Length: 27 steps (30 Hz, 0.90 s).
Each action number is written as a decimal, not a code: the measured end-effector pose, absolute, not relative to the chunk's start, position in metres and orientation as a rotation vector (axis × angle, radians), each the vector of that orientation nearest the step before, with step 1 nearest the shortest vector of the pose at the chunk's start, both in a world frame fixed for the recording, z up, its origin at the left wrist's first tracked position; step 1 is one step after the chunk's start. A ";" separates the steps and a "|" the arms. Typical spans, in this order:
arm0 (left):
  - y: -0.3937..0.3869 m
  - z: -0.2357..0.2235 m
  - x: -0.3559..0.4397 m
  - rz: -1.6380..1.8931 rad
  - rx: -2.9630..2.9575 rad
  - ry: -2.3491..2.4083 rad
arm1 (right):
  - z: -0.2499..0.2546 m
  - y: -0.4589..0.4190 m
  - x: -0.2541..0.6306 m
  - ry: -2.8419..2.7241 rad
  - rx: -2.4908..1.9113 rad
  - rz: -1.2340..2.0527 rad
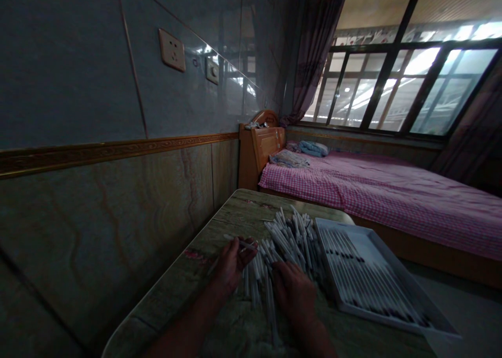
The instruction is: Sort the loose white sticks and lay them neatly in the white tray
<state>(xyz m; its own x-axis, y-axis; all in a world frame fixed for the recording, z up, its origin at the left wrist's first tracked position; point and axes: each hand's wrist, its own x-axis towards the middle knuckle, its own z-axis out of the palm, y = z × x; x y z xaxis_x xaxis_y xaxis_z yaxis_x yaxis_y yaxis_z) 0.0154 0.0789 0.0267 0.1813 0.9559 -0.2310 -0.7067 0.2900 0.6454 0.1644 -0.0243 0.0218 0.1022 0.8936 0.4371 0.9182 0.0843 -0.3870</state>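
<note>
A heap of white pens (286, 243) lies on a marbled green table (235, 211). My left hand (231, 266) is closed round one white pen (240, 241), held above the table at the heap's left edge. My right hand (295, 291) rests palm down on the near part of the heap, fingers curled among the pens; what they grip is hidden. Right of the heap sits a shallow white tray (368, 243) with several pens laid in a row.
A tiled wall with a socket (171, 49) runs along the table's left side. Beyond the table stands a bed with a pink checked cover (376, 190) and wooden headboard (266, 143), under a barred window (396, 86).
</note>
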 end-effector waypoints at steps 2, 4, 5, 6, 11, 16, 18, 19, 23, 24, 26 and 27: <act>0.078 0.027 0.016 1.225 0.446 0.675 | 0.022 -0.024 0.165 -1.777 -1.781 -0.057; 0.078 0.027 0.016 1.216 0.440 0.677 | 0.022 -0.024 0.165 -1.770 -1.764 -0.065; 0.078 0.027 0.016 1.212 0.433 0.679 | 0.021 -0.024 0.165 -1.763 -1.751 -0.067; 0.078 0.027 0.017 1.209 0.426 0.680 | 0.021 -0.024 0.165 -1.753 -1.736 -0.068; 0.078 0.027 0.017 1.220 0.438 0.683 | 0.018 -0.024 0.166 -1.748 -1.658 -0.055; 0.074 0.023 0.018 1.218 0.540 0.683 | 0.020 -0.025 0.166 -1.756 -1.684 -0.046; 0.073 0.021 0.018 1.213 0.595 0.680 | 0.021 -0.026 0.166 -1.748 -1.704 -0.050; 0.073 0.020 0.019 1.211 0.624 0.681 | 0.022 -0.026 0.166 -1.746 -1.709 -0.052; 0.070 0.021 0.020 1.175 0.768 0.729 | 0.021 -0.026 0.166 -1.738 -1.691 -0.040; 0.068 0.022 0.020 1.153 0.801 0.730 | 0.020 -0.025 0.166 -1.733 -1.674 -0.025; 0.064 0.024 0.022 1.088 0.835 0.710 | 0.016 -0.022 0.166 -1.692 -1.621 0.021; 0.061 0.025 0.023 1.051 0.834 0.696 | 0.015 -0.021 0.165 -1.653 -1.587 0.048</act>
<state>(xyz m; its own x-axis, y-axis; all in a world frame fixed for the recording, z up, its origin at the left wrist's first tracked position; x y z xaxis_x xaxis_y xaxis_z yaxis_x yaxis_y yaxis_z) 0.0228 0.0607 0.0253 0.3458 0.9331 -0.0986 -0.4555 0.2588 0.8518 0.1648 -0.0207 0.0148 0.1353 0.8450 0.5174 0.8134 0.2034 -0.5450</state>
